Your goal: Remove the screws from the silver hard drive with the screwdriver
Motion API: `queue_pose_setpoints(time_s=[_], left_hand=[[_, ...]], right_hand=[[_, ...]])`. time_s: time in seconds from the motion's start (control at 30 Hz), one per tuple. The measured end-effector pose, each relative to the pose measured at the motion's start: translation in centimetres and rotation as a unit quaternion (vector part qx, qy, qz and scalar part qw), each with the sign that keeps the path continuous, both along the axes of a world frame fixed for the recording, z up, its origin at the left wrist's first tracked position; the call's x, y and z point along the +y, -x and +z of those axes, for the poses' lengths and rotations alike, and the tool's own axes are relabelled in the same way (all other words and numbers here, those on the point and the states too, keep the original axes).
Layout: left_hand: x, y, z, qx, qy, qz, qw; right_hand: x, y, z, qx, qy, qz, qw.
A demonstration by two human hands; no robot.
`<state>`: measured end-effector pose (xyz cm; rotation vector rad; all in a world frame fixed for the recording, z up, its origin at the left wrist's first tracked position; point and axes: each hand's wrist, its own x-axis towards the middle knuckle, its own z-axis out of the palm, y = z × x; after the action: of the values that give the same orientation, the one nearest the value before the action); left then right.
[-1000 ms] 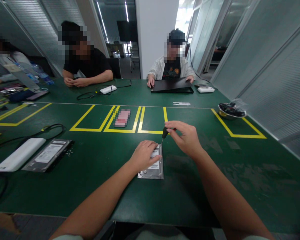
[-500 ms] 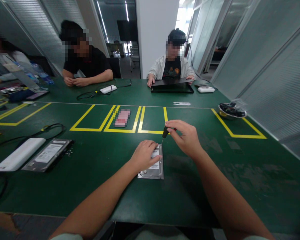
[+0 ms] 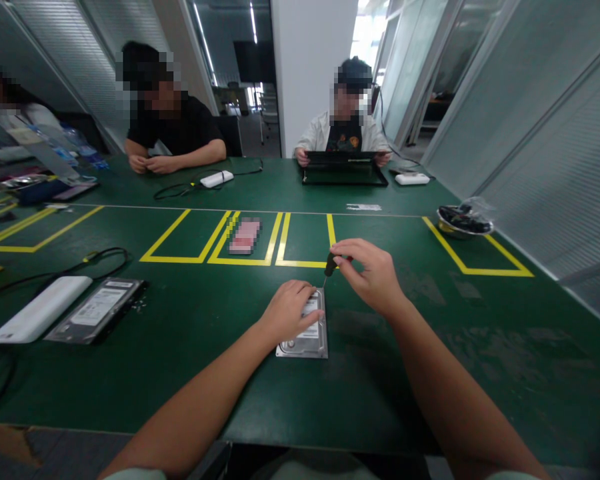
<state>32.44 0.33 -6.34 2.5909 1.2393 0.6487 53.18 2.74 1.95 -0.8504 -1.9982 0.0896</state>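
A silver hard drive (image 3: 311, 345) with a white label lies flat on the green table in front of me. My left hand (image 3: 290, 312) rests across its upper left part, thumb spread over the label and fingers near the far edge, holding it steady. That hand hides much of the label. My right hand (image 3: 373, 272) pinches the dark handle of a small screwdriver (image 3: 329, 265) from above. Its thin shaft points down, tilted slightly, with the tip at the drive's far right corner. Whatever screw is under the tip is too small to make out.
To the left lie a second hard drive (image 3: 97, 312), a white power bank (image 3: 43, 310) and a black cable (image 3: 105, 253). Yellow tape outlines mark the table (image 3: 380, 400); a pink pixelated item (image 3: 245, 236) lies within one. A metal bowl (image 3: 465, 223) stands right. Co-workers sit opposite.
My hands, the screwdriver and the hard drive stay almost in place. Across the table, a co-worker has tilted the dark panel in their hands more upright.
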Motion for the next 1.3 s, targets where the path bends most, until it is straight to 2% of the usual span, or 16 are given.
queue_pose_setpoints(time_s=[0.77, 1.3], left_hand=[[-0.10, 0.02, -0.05, 0.003, 0.002, 0.010, 1.000], [0.03, 0.03, -0.29, 0.005, -0.006, 0.004, 1.000]], right_hand=[[-0.02, 0.11, -0.03, -0.008, -0.003, -0.020, 1.000], [0.02, 0.00, -0.37, -0.006, 0.006, 0.011, 1.000]])
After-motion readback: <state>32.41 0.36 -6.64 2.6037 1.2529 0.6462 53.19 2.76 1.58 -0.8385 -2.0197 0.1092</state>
